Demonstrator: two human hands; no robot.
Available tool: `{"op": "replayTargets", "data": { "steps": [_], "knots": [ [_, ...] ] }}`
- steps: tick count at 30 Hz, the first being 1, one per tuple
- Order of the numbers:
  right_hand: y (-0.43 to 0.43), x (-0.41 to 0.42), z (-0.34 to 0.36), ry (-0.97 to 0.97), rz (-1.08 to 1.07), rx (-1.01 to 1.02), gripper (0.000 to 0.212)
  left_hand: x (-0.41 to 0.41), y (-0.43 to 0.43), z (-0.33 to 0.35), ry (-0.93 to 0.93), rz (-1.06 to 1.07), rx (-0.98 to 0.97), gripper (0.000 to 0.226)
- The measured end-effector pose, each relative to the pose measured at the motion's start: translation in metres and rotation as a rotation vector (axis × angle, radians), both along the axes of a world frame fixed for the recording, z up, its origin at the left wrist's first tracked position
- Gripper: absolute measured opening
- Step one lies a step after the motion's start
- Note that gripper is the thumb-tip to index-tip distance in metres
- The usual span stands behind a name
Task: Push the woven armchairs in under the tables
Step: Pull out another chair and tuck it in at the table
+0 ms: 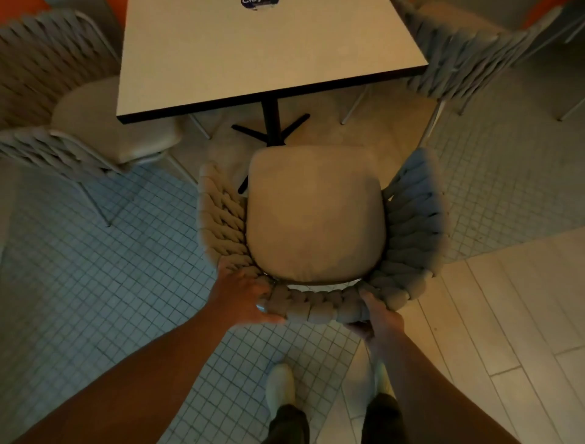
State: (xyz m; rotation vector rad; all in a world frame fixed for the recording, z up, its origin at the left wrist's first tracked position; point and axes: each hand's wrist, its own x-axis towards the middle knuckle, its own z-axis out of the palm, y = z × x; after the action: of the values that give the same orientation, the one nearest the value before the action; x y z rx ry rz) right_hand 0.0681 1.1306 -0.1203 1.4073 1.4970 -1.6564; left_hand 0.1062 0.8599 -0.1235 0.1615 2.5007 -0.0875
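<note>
Floor (342,130) open at 12 o'clock between armchair (316,215) and counter (253,57); pedestal base (272,128) obstructs; second armchair (79,114) at 10, third armchair (459,57) at 2.

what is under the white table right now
Under the table show its black post, spread feet and thin chair legs. The armchair sits outside its edge. The tabletop hides the post's top; the cushion covers part of one foot.

3 woven armchairs: centre armchair (316,222), armchair (63,95) at 10 o'clock, armchair (468,54) at 1 o'clock. 1 table (253,47) at 12 o'clock, 1 sticker (259,3) on it. 2 hands: left hand (243,298) at 7 o'clock, right hand (380,317) at 5 o'clock. 2 shoes at 6 o'clock: left shoe (280,386), right shoe (384,375).
</note>
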Motion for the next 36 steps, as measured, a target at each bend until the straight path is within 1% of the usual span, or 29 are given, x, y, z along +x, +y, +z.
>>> {"op": "replayTargets", "data": {
  "steps": [2,5,8,12,15,18,20,22,24,25,27,28,29,30,31,32,33,34,35,36],
  "knots": [
    [0.0,-0.003,-0.001,0.009,-0.018,0.0,0.034,0.0,0.004,0.006,0.002,0.036,0.003,0.105],
    [0.004,-0.003,-0.003,0.008,-0.019,-0.003,0.034,0.002,0.009,0.014,-0.009,0.069,0.023,0.102],
    [0.016,-0.009,-0.003,0.01,0.025,0.01,0.032,0.003,0.021,0.018,0.039,0.071,0.024,0.102],
    [0.039,-0.027,0.0,0.031,0.112,0.03,0.034,0.008,0.047,0.009,0.112,0.138,0.035,0.099],
    [0.057,-0.046,0.003,0.05,0.163,0.013,0.04,0.005,0.067,0.001,0.109,0.167,0.014,0.105],
    [0.068,-0.059,0.004,0.071,0.197,-0.014,0.037,-0.001,0.079,0.003,0.13,0.199,0.005,0.111],
    [0.073,-0.063,0.003,0.066,0.223,-0.035,0.04,-0.004,0.083,0.007,0.134,0.193,-0.006,0.117],
    [0.076,-0.063,0.002,0.046,0.254,-0.071,0.037,-0.004,0.081,0.006,0.148,0.215,0.037,0.112],
    [0.08,-0.064,0.001,0.047,0.28,-0.128,0.036,-0.002,0.08,-0.004,0.218,0.282,0.113,0.09],
    [0.083,-0.065,0.001,0.05,0.277,-0.158,0.038,0.0,0.082,-0.009,0.29,0.398,0.161,0.074],
    [0.089,-0.069,0.0,0.04,0.238,-0.214,0.04,0.006,0.093,-0.013,0.512,0.834,0.348,0.031],
    [0.092,-0.07,-0.002,0.033,0.207,-0.228,0.043,0.01,0.102,-0.014,0.626,1.055,0.441,0.016],
    [0.094,-0.073,-0.004,0.034,0.182,-0.233,0.046,0.014,0.112,-0.013,0.752,1.214,0.476,0.018],
    [0.095,-0.075,-0.006,0.037,0.169,-0.225,0.049,0.016,0.121,-0.012,0.887,1.329,0.508,0.027],
    [0.095,-0.077,-0.008,0.045,0.165,-0.213,0.052,0.016,0.132,-0.006,0.982,1.435,0.51,0.036],
    [0.094,-0.078,-0.009,0.054,0.161,-0.202,0.054,0.016,0.136,-0.009,1.039,1.573,0.535,0.043],
    [0.093,-0.079,-0.011,0.058,0.157,-0.197,0.055,0.014,0.14,-0.013,1.032,1.742,0.597,0.049],
    [0.093,-0.08,-0.013,0.056,0.151,-0.188,0.053,0.01,0.14,-0.018,0.968,1.933,0.708,0.057],
    [0.092,-0.079,-0.014,0.053,0.15,-0.181,0.049,0.008,0.138,-0.026,0.864,2.112,0.887,0.066],
    [0.09,-0.079,-0.016,0.059,0.148,-0.172,0.044,0.006,0.134,-0.034,0.735,2.237,1.082,0.072]
  ]
}}
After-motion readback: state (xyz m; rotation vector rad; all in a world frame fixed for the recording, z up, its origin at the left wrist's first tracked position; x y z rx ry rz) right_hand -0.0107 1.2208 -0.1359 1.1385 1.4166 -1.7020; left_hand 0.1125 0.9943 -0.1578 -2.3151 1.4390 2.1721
